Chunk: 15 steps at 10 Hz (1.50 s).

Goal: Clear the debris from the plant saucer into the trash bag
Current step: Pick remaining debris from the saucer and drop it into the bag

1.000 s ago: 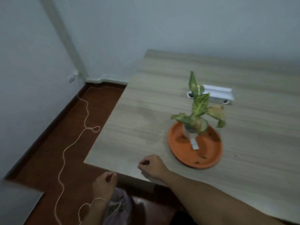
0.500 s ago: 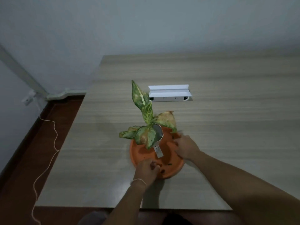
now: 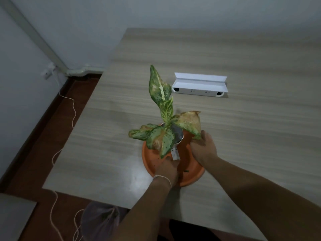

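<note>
An orange plant saucer lies on the wooden table with a small white pot in it. The pot holds a plant with spotted green and browning leaves. A small green scrap of debris and a few dark specks lie in the saucer's near part. My left hand reaches into the saucer's near side with its fingers curled down by the pot's label; its fingertips are hidden. My right hand grips the saucer's right rim. The translucent trash bag sits on the floor below the table's near edge.
A white box with an open lid lies on the table behind the plant. A thin white cord trails over the brown floor on the left. The wall and a corner pipe stand at the far left.
One second ago my left hand was down at the trash bag and my right fist rested at the table's edge. Both have moved up to the saucer and stayed there.
</note>
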Tool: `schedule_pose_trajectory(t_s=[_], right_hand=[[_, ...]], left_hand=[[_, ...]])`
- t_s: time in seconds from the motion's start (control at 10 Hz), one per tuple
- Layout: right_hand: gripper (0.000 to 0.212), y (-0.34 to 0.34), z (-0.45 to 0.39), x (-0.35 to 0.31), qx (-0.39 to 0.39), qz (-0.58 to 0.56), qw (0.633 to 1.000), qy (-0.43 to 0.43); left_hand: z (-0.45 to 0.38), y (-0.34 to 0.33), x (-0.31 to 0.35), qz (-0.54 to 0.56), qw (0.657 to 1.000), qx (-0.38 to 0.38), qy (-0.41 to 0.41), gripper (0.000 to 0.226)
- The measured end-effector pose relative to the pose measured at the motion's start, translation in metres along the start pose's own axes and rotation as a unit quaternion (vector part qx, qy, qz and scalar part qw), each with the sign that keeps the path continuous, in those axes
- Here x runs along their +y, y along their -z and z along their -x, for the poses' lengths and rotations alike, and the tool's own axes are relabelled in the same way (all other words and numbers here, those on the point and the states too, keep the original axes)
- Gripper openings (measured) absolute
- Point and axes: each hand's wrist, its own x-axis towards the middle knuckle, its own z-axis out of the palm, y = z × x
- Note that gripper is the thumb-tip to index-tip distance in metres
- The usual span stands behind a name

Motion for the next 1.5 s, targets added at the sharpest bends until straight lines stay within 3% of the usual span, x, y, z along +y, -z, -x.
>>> schedule_pose_trajectory(t_s=[0.1, 0.2, 0.3, 0.4, 0.5, 0.8, 1.0, 1.1, 1.2, 1.3, 1.5], right_hand=[[0.042, -0.004, 0.007, -0.006, -0.021, 0.042, 0.997, 0.057], [0.042, -0.011, 0.01, -0.002, -0.091, 0.198, 0.968, 0.123], [0.028, -0.011, 0.016, 0.001, -0.129, 0.338, 0.916, 0.172], [0.025, -0.011, 0.027, 0.008, -0.176, 0.389, 0.87, 0.246], [0.035, -0.013, 0.039, 0.013, -0.196, 0.396, 0.85, 0.287], [0.015, -0.026, 0.057, 0.017, -0.195, 0.364, 0.865, 0.284], [0.019, -0.028, 0.06, 0.009, -0.206, 0.328, 0.882, 0.269], [0.022, -0.02, 0.062, -0.006, -0.218, 0.345, 0.878, 0.251], [0.021, -0.018, 0.059, -0.01, -0.224, 0.316, 0.9, 0.2], [0.021, -0.021, 0.058, -0.008, -0.208, 0.249, 0.93, 0.171], [0.021, -0.04, 0.066, -0.028, -0.193, 0.214, 0.941, 0.176]], left_hand=[[0.009, 0.018, 0.01, -0.096, 0.994, -0.008, -0.048, 0.041], [0.009, 0.016, 0.011, -0.094, 0.992, -0.036, -0.076, 0.035], [0.009, 0.018, 0.013, -0.104, 0.989, -0.015, -0.101, 0.03], [0.014, 0.024, 0.02, -0.083, 0.99, -0.027, -0.114, 0.025], [0.018, 0.026, 0.024, -0.082, 0.99, -0.054, -0.101, 0.023], [0.014, 0.018, 0.018, -0.089, 0.989, -0.055, -0.105, 0.03], [0.008, 0.013, 0.016, -0.106, 0.986, -0.054, -0.119, 0.033], [0.011, 0.018, 0.017, -0.083, 0.989, -0.057, -0.104, 0.024], [0.015, 0.026, 0.013, -0.03, 0.995, -0.047, -0.086, 0.02], [0.023, 0.034, -0.003, 0.047, 0.998, -0.009, -0.038, 0.011], [0.051, 0.048, -0.054, 0.144, 0.984, 0.094, 0.041, 0.009]])
